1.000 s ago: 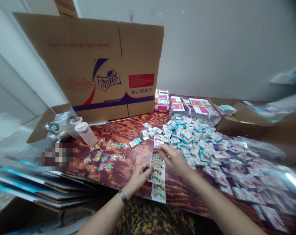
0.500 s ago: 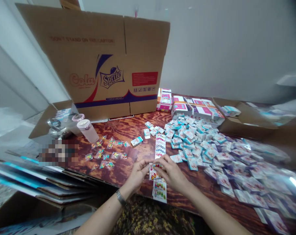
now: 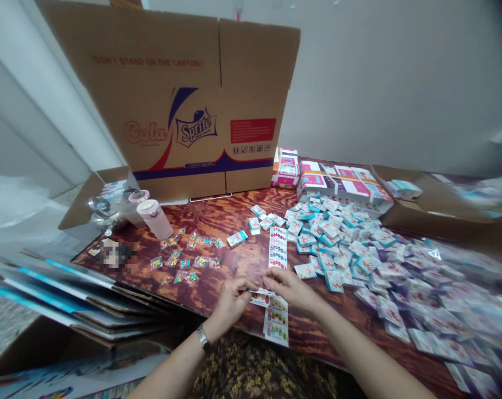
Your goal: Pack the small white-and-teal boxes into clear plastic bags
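Between my two hands is a small printed sticker sheet [image 3: 260,299], its upper edge pinched in the fingers. My left hand [image 3: 231,302], with a watch on the wrist, grips its left side, fingers closed. My right hand [image 3: 290,288] closes on its right side; the fingertips partly cover it. Beneath and nearer to me lies a pile of sticker sheets [image 3: 277,327] with rows of coloured egg shapes. Beyond my right hand a longer sticker strip [image 3: 278,247] lies flat on the table. A small white-and-blue box [image 3: 237,239] rests to its left.
A heap of small white-and-blue boxes [image 3: 332,238] covers the table's right side. At left lie several candy-coloured packets [image 3: 184,263] and a pink bottle [image 3: 156,220]. Behind stands a tall carton [image 3: 201,61]. Folded cardboard [image 3: 80,299] sits at the lower left.
The held sticker sheet has tilted or folded, so less of its printed face shows. My hands have shifted slightly closer to me. The whole view has moved a little, putting things farther right.
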The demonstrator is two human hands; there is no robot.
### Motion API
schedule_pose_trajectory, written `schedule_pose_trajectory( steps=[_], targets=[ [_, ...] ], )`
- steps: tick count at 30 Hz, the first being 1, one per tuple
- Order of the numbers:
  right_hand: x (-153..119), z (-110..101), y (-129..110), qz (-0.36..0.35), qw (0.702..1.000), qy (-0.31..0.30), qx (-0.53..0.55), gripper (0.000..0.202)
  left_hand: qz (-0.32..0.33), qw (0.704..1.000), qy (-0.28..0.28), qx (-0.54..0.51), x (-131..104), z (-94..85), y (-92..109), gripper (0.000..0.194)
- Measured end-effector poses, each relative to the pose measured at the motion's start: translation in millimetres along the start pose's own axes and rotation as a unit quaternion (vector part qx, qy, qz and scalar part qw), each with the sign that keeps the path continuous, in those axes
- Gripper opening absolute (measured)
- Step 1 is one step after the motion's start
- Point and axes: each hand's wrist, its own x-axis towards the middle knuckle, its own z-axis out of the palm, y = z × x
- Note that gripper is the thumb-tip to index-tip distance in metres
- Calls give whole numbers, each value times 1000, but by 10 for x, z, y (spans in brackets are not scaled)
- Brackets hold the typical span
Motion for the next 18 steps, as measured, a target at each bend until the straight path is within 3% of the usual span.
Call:
schedule_pose_trajectory(
  steps=[4,6,9,12,16,18],
  targets=[
    [138,154,139,24,986,-143,86,39,27,998,21,49,-112,-60,-55,18],
    [211,235,161,22,984,-166,55,35,26,995,43,87,-152,-140,-101,16],
    [340,306,146,-20,992,-101,-79,25,17,981,95,167,-139,-360,-230,20],
    [494,333,144,-93,976,-15,-197,18,17,944,133,301,-61,-591,-416,33],
    [677,390,231,-165,921,71,-345,13,30,852,66,518,-43,-611,-607,34],
    [740,443,301,-177,896,91,-396,13,48,836,21,546,-108,-491,-637,35]
  ],
)
